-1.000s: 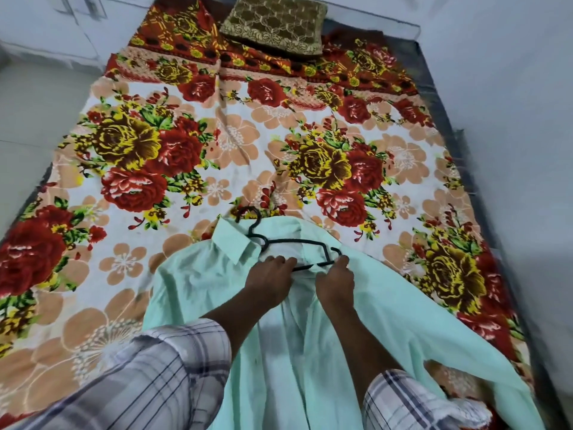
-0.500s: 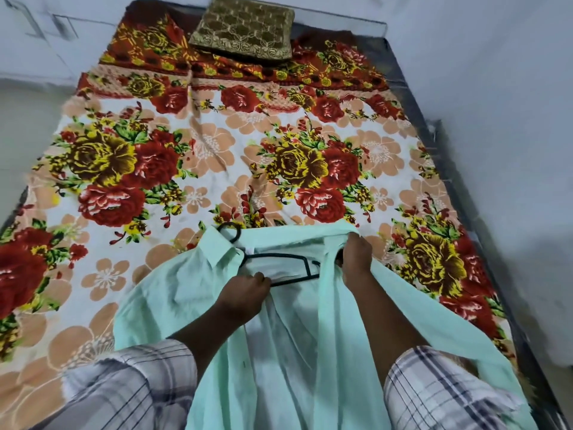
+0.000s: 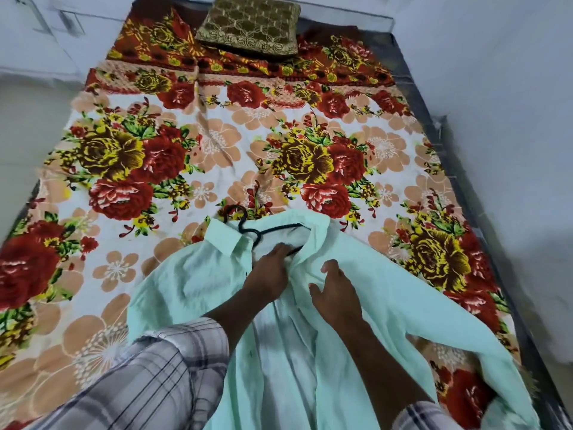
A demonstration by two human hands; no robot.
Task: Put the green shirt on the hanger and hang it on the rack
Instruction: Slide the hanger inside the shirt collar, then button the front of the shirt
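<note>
The pale green shirt lies spread open on the flowered bedsheet, collar towards the pillow. A black hanger sits inside the collar area; its hook pokes out above the collar, and its right end is under the shirt's right shoulder. My left hand rests in the shirt's open front with fingers stretched onto the hanger's lower bar. My right hand hovers with relaxed, spread fingers over the shirt's right front panel, holding nothing.
A brown patterned pillow lies at the head of the bed. A pale wall runs along the bed's right side, with the dark bed frame beside it. Floor shows at the left. No rack is in view.
My right hand has let go of the shirt's right shoulder edge and drawn back towards me. The right shoulder cloth now covers the hanger's right end. My left hand has slid forward onto the hanger.
</note>
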